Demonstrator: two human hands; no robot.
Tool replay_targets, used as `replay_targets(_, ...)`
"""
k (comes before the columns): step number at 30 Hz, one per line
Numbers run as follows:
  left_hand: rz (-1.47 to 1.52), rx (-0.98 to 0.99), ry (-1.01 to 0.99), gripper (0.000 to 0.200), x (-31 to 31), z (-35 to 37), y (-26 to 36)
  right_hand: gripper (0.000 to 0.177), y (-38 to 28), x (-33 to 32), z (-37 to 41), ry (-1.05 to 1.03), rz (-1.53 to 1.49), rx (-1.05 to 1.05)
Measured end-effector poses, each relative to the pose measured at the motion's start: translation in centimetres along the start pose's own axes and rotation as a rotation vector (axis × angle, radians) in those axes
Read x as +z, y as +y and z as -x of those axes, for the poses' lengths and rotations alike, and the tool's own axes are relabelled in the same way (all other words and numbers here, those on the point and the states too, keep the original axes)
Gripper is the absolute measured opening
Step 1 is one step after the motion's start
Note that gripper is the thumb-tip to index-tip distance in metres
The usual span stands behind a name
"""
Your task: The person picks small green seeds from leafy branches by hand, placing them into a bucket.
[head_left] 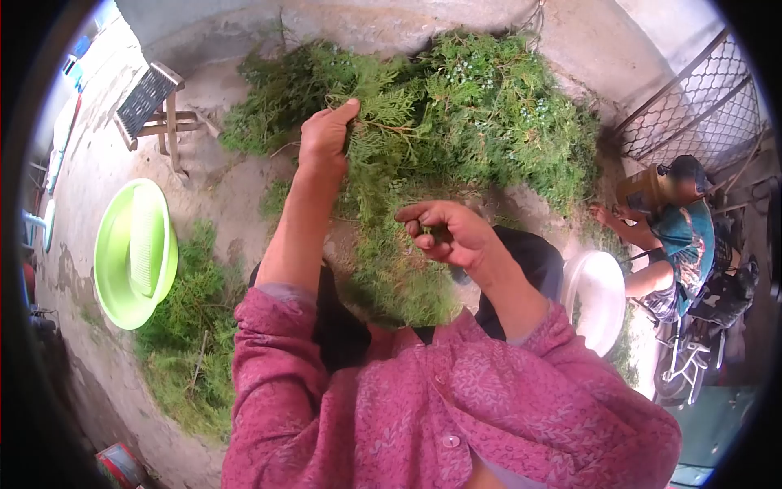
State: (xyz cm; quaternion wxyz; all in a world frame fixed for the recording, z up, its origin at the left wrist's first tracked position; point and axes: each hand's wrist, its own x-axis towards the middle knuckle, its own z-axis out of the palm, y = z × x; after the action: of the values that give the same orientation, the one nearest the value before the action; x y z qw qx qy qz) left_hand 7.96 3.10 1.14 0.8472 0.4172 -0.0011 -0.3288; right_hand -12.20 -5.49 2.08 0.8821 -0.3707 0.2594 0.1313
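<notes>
My left hand (324,137) is closed around a leafy conifer sprig (389,114), with the thumb on top. Flat green fronds spread to the right of that hand, in front of a large heap of cut evergreen branches (505,106) that bears small pale-green cones or berries. Lower and to the right, my right hand (446,232) is turned palm up with its fingers curled. Something small and dark green sits in its palm, too small to name. Between my knees, more loose greenery (399,277) lies below both hands.
A lime-green basin (110,277) with a strainer insert stands at left beside another branch pile (195,326). There is a wooden stool (167,122) behind it. A white tub (599,297) is by my right knee. Another person (683,236) sits at right near a mesh gate (700,106).
</notes>
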Motion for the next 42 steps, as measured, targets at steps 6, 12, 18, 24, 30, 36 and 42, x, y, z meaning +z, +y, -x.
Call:
replay_targets(6, 0.017, -0.135, -0.079, 0.010, -0.2, -0.4, -1.4, 0.015, 0.0, -0.1, -0.8, 0.070, -0.062, -0.197)
replay_targets(12, 0.032, -0.099, -0.129, 0.012, -0.5, -0.5, -1.8, 0.014, -1.4, 1.4, -2.7, 0.100, -0.001, -0.300)
replay_targets(18, 0.017, -0.096, -0.126, 0.013, -1.4, -1.5, -2.2, 0.014, -1.2, 1.7, -4.3, 0.087, -0.081, -0.325)
replay_targets(24, -0.073, -0.086, -0.154, 0.016, -0.8, 0.0, -1.4, 0.007, -0.9, 2.1, -3.9, 0.164, -0.127, -0.319)
replay_targets(30, -0.068, -0.114, -0.107, 0.016, -1.0, -1.2, -2.2, 0.015, -0.1, 0.8, -2.4, -0.314, -0.246, -0.071)
replay_targets(36, -0.090, -0.167, -0.088, 0.018, 0.1, 1.0, 0.3, 0.015, 0.1, 0.8, -0.2, -0.148, -0.202, -0.147)
replay_targets(42, -0.051, -0.242, -0.057, 0.017, 1.0, 1.6, 0.4, 0.015, -0.5, 0.6, -2.1, 0.082, -0.041, -0.270)
